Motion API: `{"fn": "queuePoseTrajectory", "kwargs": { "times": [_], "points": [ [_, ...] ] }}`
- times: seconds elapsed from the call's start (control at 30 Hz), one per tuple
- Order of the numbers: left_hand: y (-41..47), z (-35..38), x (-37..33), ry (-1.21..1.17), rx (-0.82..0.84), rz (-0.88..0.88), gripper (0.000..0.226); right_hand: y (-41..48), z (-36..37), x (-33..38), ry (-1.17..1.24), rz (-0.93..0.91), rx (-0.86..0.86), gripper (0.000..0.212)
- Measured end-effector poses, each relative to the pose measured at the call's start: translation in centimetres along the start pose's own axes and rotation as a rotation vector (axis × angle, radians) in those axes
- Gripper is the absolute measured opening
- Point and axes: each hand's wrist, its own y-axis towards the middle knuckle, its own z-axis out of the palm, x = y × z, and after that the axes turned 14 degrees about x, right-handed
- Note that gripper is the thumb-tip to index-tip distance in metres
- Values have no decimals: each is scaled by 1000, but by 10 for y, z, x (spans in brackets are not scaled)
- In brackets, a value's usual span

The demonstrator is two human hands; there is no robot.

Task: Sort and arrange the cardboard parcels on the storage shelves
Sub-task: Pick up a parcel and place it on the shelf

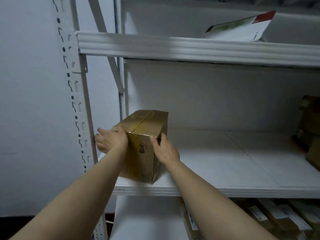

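Both hands hold the parcel (144, 127): left hand (112, 141) fingers (100, 131) straight, right hand (167, 150) fingers (164, 137) curled, tips hidden.

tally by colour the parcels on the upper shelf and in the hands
brown box: 1
white parcel: 1
total: 2

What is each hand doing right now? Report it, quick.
Left hand: open, fingers straight, pressed against the left side of the cardboard parcel.
Right hand: closed, gripping the same parcel at its right front edge.
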Motion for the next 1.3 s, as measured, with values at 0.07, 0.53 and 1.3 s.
{"fn": "queuePoseTrajectory", "kwargs": {
  "times": [0.07, 0.53, 1.3],
  "points": [
    [13, -2, 8, -112, 145, -99, 70, 3, 3, 1, 35, 36, 20, 65],
    [-85, 93, -22, -188, 645, -70, 60, -41, -84, -74, 108, 296, -370, 56],
    [-50, 20, -13, -178, 612, -62, 47, -27, -36, -19, -49, -40, -361, 37]
  ]
}}
